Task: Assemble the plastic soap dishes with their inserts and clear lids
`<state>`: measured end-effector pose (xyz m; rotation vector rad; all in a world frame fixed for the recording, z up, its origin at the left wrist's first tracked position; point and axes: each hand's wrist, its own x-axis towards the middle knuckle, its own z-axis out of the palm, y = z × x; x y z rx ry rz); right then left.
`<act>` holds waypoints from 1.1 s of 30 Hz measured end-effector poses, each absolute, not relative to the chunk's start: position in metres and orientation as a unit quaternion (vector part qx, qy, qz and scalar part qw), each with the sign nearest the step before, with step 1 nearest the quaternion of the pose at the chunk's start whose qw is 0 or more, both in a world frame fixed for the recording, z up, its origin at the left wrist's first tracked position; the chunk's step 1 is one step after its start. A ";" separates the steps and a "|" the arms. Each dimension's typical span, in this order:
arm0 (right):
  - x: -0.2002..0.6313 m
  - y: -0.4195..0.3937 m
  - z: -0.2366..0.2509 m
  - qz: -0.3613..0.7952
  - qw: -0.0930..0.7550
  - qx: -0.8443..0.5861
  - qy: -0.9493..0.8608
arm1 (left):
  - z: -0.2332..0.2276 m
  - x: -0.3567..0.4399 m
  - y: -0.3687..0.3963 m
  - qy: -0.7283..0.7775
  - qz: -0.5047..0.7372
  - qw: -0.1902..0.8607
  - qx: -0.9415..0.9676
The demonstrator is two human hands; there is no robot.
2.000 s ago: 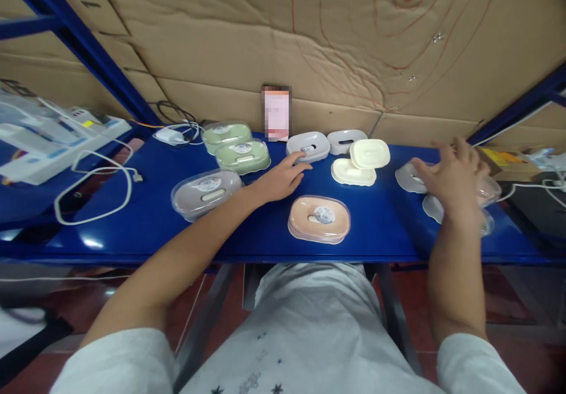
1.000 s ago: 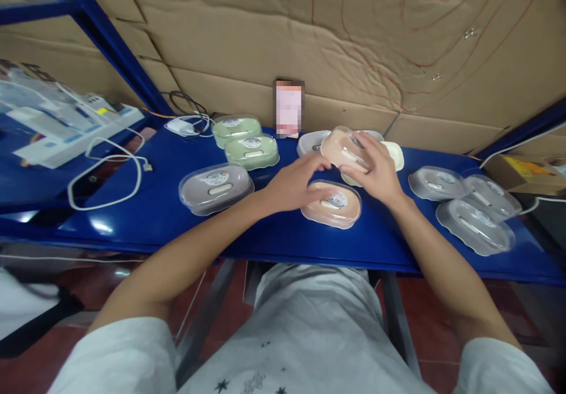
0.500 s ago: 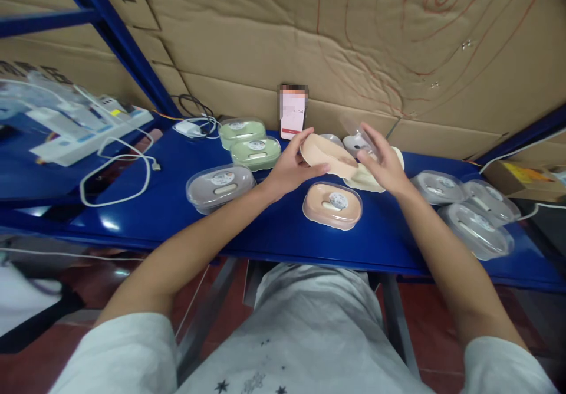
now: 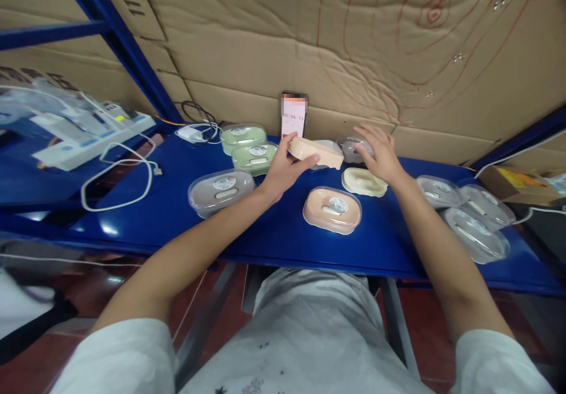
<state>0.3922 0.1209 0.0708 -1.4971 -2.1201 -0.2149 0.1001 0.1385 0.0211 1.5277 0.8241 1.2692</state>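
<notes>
A peach oval box (image 4: pixel 325 152) without a clear cover is tilted in my left hand (image 4: pixel 285 173), gripped between thumb and fingers above the table. My right hand (image 4: pixel 378 155) hangs beside a grey oval box (image 4: pixel 354 149) at the back, thumb and fingers apart; whether the fingertips touch it I cannot tell. Under that hand lies a cream oval piece (image 4: pixel 363 181) with a hollow in it. Nearer to me stands a peach box with clear lid (image 4: pixel 332 209) and a round label. Behind the held box, a pale clear-lidded item (image 4: pixel 325 161) is partly hidden.
Left on the blue table (image 4: pixel 274 235) are two green lidded boxes (image 4: pixel 254 158) and a grey lidded box (image 4: pixel 221 192). Several grey lidded boxes (image 4: pixel 475 235) stand at right. A phone (image 4: pixel 293 114) leans against the cardboard. A power strip (image 4: pixel 92 140) and white cable (image 4: pixel 117 206) lie far left.
My left hand has moved the peach box slightly left, away from my right hand. My right hand has opened wider near the back, and the cream piece now shows more fully.
</notes>
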 end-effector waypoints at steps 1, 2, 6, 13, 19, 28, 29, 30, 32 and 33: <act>0.383 0.110 0.071 -0.073 0.283 -0.537 -0.791 | 0.021 0.101 0.137 0.331 0.518 0.483 0.623; 0.374 0.100 0.072 -0.063 0.293 -0.515 -0.803 | 0.021 0.102 0.136 0.324 0.515 0.488 0.625; 0.344 0.072 0.068 0.002 0.299 -0.444 -0.845 | 0.023 0.101 0.129 0.289 0.491 0.494 0.657; 0.341 0.080 0.060 0.165 0.421 -0.462 -0.763 | 0.024 0.100 0.124 0.251 0.464 0.527 0.667; 0.354 0.086 0.059 0.049 0.416 -0.510 -0.752 | 0.021 0.103 0.127 0.281 0.465 0.515 0.663; 0.383 0.128 0.060 -0.105 0.254 -0.572 -0.773 | 0.026 0.100 0.131 0.339 0.491 0.488 0.638; 0.383 0.128 0.059 -0.102 0.259 -0.571 -0.772 | 0.026 0.101 0.130 0.337 0.495 0.494 0.630; 0.381 0.127 0.058 -0.101 0.270 -0.566 -0.772 | 0.026 0.102 0.129 0.335 0.499 0.498 0.625; 0.372 0.115 0.059 -0.097 0.299 -0.537 -0.783 | 0.025 0.102 0.129 0.329 0.508 0.495 0.623; 0.367 0.106 0.061 -0.088 0.310 -0.512 -0.796 | 0.024 0.102 0.130 0.326 0.513 0.490 0.625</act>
